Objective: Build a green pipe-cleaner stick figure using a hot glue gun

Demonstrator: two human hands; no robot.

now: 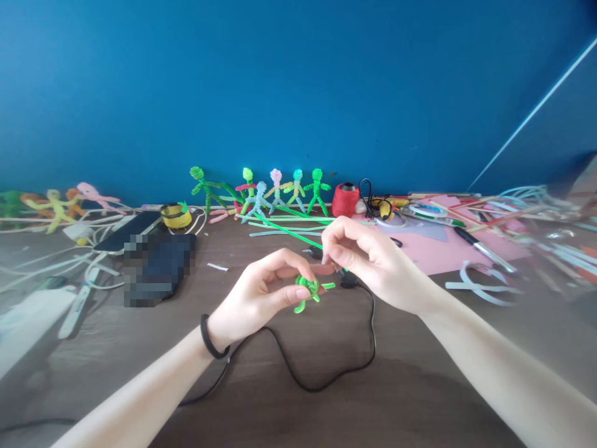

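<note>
Between the thumb and fingers of my left hand (268, 289) is a small bright green pipe-cleaner figure (306, 286), coiled at the top with short ends sticking out below and to the right. A dark band circles my left wrist. My right hand (368, 264) is held just right of the figure, slightly higher, with thumb and forefinger pinched together. What that pinch holds, if anything, is too small to tell. Behind my hands, loose green pipe cleaners (291, 231) lie on the dark table (261, 404).
Several finished pipe-cleaner figures (317, 190) lean along the blue wall. A red thread spool (346, 200) stands beside them. Pink paper (448, 246), a marker (482, 249) and strips lie right. Phones (128, 232), yellow tape (177, 216) and cables lie left. A black cable (317, 390) loops in front.
</note>
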